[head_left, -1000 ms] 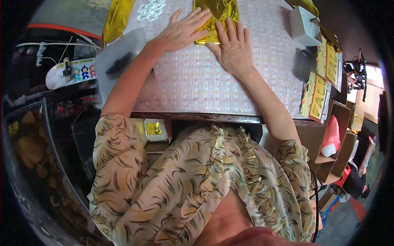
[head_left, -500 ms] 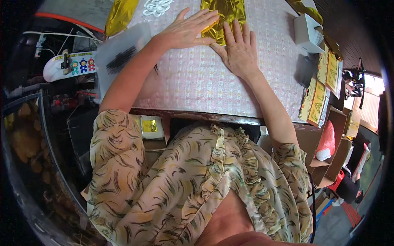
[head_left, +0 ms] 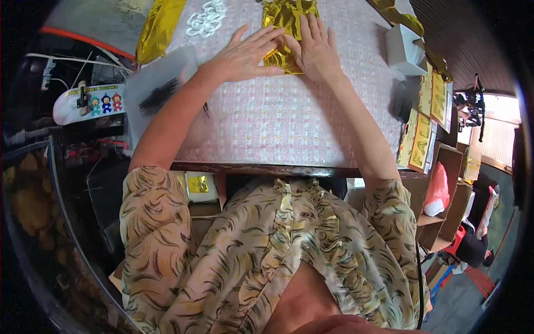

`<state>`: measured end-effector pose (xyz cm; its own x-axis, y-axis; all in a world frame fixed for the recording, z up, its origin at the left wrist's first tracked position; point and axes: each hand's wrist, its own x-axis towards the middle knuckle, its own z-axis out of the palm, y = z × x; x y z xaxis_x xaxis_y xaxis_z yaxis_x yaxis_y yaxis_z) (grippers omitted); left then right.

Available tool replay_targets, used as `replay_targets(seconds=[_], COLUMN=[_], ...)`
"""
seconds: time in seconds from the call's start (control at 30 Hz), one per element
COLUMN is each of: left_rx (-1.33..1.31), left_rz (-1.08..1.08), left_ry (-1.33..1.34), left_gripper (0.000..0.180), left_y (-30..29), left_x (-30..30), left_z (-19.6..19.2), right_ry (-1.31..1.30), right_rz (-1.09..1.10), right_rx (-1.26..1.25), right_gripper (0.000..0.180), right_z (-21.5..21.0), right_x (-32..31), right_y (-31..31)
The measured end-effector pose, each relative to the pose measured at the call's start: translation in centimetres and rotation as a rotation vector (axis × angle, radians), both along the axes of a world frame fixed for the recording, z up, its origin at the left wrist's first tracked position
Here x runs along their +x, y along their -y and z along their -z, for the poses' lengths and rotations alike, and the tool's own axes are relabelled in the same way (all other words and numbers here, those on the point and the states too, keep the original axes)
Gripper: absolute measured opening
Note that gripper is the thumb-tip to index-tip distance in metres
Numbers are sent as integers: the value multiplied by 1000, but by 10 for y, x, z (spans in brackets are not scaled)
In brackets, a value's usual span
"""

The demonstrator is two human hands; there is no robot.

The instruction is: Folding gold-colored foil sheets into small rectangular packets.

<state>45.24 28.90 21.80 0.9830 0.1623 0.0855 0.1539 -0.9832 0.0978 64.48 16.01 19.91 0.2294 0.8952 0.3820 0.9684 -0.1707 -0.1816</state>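
Head view: I see both hands flat, fingers spread, gripping nothing. Left hand (head_left: 245,54) and right hand (head_left: 316,49) press the gold foil sheet (head_left: 285,28) onto the surface (head_left: 289,122); foil's long axis runs away from me.

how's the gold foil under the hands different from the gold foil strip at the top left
The gold foil sheet lies crumpled mid-table, pressed flat under the left hand and right hand. The gold foil strip is long, narrow and smoother, lying untouched near the table's left edge. Both are shiny gold.
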Motion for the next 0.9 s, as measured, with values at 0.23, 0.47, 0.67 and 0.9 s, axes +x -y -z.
replay_targets(seconds=[0.23,0.47,0.67,0.9], left_rx=[-10,-42,-35,-40], left_rz=[9,12,-15,-11], left_ry=[42,3,21,16], left_gripper=[91,89,91,91], left_y=[-3,-1,-3,-1], left_x=[-2,4,-5,0], left_z=[8,1,8,2], right_ry=[-21,-659,-804,-764], right_rz=[43,60,206,206], right_rx=[75,258,-230,-357], right_gripper=[81,54,30,32], right_z=[21,23,-45,-48], right_x=[5,62,94,110], right_y=[-15,-25,-65,-89])
